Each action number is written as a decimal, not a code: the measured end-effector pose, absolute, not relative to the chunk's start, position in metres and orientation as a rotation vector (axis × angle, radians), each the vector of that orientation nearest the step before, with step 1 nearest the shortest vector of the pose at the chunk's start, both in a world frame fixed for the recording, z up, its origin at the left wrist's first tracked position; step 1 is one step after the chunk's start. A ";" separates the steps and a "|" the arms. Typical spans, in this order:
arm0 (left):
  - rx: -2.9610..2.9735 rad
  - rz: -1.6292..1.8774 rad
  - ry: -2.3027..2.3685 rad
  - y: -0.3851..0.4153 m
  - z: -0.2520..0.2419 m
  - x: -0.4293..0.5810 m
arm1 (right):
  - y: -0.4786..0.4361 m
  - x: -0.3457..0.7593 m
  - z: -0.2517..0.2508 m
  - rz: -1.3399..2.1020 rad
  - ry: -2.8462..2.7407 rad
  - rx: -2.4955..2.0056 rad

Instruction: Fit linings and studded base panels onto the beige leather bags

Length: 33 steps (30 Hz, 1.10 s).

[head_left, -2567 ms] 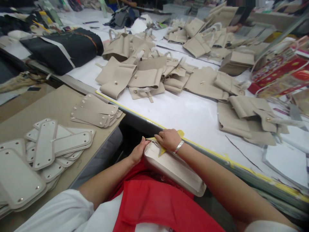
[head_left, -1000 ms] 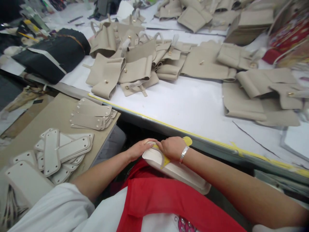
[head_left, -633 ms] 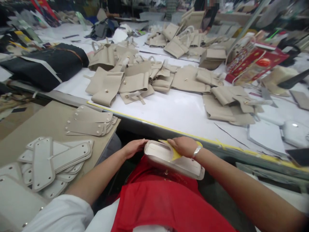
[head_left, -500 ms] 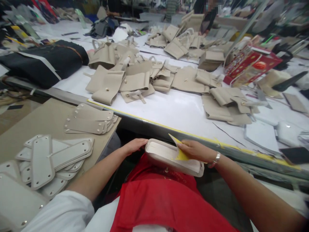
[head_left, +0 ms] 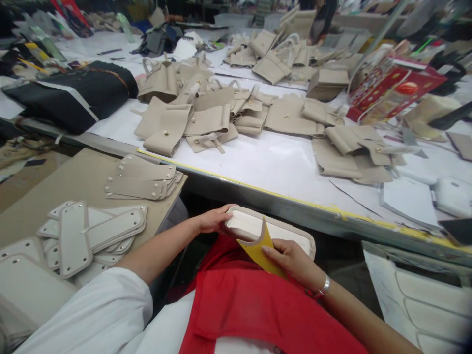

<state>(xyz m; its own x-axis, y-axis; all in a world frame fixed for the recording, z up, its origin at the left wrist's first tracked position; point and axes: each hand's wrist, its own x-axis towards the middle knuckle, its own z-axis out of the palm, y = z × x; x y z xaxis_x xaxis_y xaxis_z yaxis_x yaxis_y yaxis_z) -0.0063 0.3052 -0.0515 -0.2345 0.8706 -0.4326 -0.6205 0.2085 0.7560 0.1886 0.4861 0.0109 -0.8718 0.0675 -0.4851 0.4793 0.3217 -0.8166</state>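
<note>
A beige bag body (head_left: 280,231) with a white inside lies across my lap, its rounded rim facing up. My left hand (head_left: 216,220) grips its left end, thumb along the rim. In my right hand (head_left: 295,260) is a yellow sheet (head_left: 258,251), pinched between thumb and fingers and curled at its upper edge. The sheet sits in front of the bag body's near side and covers part of it. Whether the right hand also touches the bag body, I cannot tell.
Beyond the table's yellow-taped edge (head_left: 236,182) lie several beige bag pieces (head_left: 167,125). Left, a board (head_left: 96,160) bears beige strips (head_left: 136,189) and white-faced panels (head_left: 73,241). A black bundle (head_left: 73,96) and a red gift bag (head_left: 396,91) stand farther off. Pale panels (head_left: 435,285) lie right.
My right hand has drawn the yellow sheet from over the bag body's opening down to its near side. My left hand keeps its hold on the left end.
</note>
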 end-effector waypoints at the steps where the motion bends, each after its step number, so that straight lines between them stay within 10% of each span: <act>1: 0.293 1.448 1.098 0.305 -0.054 -0.005 | 0.482 0.187 0.008 -1.520 2.285 0.474; 33: 0.085 1.904 0.806 0.327 -0.081 0.023 | 0.406 0.141 -0.036 -2.133 1.533 1.014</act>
